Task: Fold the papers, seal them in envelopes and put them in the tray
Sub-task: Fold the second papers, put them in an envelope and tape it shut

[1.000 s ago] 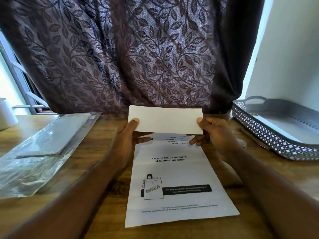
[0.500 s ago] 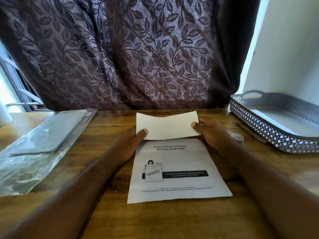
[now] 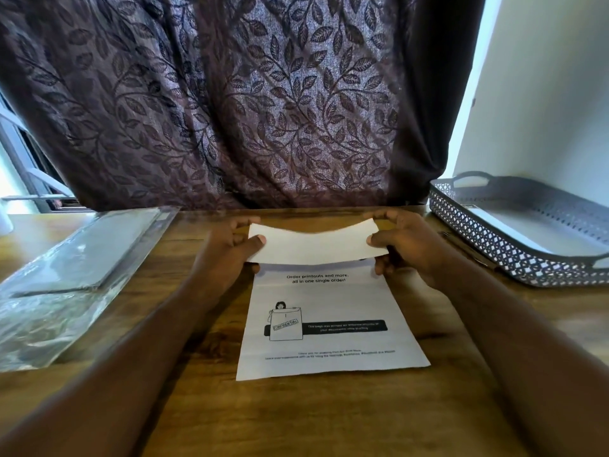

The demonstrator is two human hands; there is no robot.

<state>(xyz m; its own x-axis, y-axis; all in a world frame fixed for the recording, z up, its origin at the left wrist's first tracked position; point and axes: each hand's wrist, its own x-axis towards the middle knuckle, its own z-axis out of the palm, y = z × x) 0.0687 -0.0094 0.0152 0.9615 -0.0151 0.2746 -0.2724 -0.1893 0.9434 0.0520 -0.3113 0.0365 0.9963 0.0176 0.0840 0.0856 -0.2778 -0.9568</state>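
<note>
paper (image 3: 329,324) top flap pinched between left hand (image 3: 227,255) and right hand (image 3: 405,245).

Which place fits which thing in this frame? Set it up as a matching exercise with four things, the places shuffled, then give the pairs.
Things
1. printed paper
2. grey tray
3. clear plastic packet
4. leaf-patterned curtain

Places
A. right end of the table, by the white wall
B. hanging behind the table
C. middle of the table, its far edge folded over and pinched by the left hand and right hand
D. lying on the left part of the table

Pairs: 1-C, 2-A, 3-D, 4-B
</note>
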